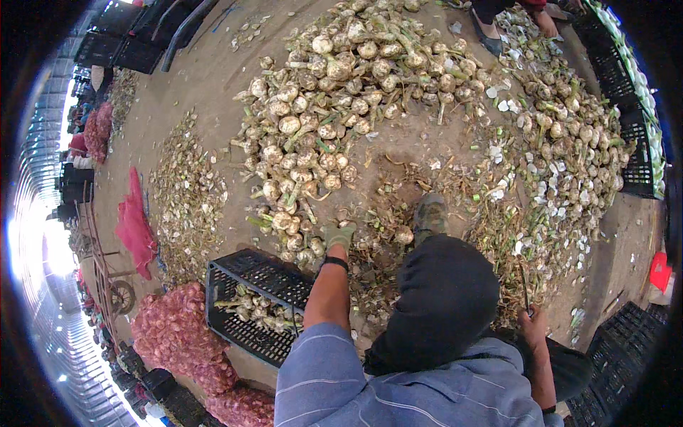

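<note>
My left hand (340,235), in a pale greenish glove with a dark band at the wrist, reaches down to the near edge of a heap of garlic bulbs (289,124). Its fingertips blend into the bulbs, so I cannot make out whether one is gripped. Low on the right, my right hand (533,324) is bare and closed round the handle of a thin dark blade, seemingly a knife (525,286), pointing away from me. A single garlic bulb (403,235) lies by my shoe among dry leaves and stalks.
A black crate (245,265) with some garlic inside tilts by my left arm. Full red mesh sacks (174,324) stand beside it. More trimmed bulbs (569,135) spread at right, near black crates (635,135). Another person's foot (486,35) shows at the top.
</note>
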A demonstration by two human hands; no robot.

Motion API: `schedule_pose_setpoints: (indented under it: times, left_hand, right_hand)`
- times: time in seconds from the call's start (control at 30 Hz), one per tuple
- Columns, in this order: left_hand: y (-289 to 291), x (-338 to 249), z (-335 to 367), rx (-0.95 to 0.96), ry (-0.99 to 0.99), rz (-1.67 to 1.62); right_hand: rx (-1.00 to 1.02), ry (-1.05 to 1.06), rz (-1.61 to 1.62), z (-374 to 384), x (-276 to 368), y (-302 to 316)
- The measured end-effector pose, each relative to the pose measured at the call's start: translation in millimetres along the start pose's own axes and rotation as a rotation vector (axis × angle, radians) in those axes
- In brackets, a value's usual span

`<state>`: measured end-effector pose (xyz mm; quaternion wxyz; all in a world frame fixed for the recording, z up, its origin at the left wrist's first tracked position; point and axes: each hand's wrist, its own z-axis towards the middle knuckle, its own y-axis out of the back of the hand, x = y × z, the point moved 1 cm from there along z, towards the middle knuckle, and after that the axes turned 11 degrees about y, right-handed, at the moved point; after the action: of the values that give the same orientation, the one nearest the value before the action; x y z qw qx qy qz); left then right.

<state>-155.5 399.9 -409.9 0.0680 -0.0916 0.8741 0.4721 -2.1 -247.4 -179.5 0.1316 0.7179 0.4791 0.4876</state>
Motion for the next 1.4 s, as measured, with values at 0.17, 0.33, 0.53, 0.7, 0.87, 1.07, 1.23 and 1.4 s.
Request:
schedule_pose_setpoints:
  times: [0.17, 0.33, 0.53, 0.7, 0.87, 1.07, 1.23, 1.4]
  left_hand:
    - [37.5, -89.1, -97.8, 0.874, 0.172, -1.139]
    - [133.8, -174.5, -183.1, 1.219, -0.041, -1.431]
    - [192.6, -214.3, -235.2, 1.508, -0.196, -1.435]
    - [220.7, -230.9, -296.5, 1.425, -0.439, -1.348]
    - [227.6, -207.9, -321.0, 1.302, -0.642, -1.266]
    - [247.0, -130.9, -303.6, 0.921, -0.478, -1.291]
    - [293.3, -46.8, -293.7, 0.648, -0.221, -1.462]
    - [297.8, 3.0, -285.6, 0.985, -0.246, -1.712]
  right_hand:
    - [-0.052, -0.071, 0.022, -11.9, 22.7, 0.3]
    - [-0.047, 0.009, -0.105, -3.5, 52.4, 7.5]
    - [-0.105, 0.014, -0.024, -20.1, 94.4, 23.4]
    - [-0.093, 0.049, 0.018, -28.5, 85.9, 30.2]
    - [-0.213, 0.196, 0.006, -34.1, 59.7, 24.1]
    - [-0.203, 0.174, 0.075, -32.6, 41.5, 17.7]
    - [-0.099, 0.161, 0.092, -31.4, 65.3, 24.3]
    - [-0.155, 0.209, 0.177, -28.0, 92.2, 22.5]
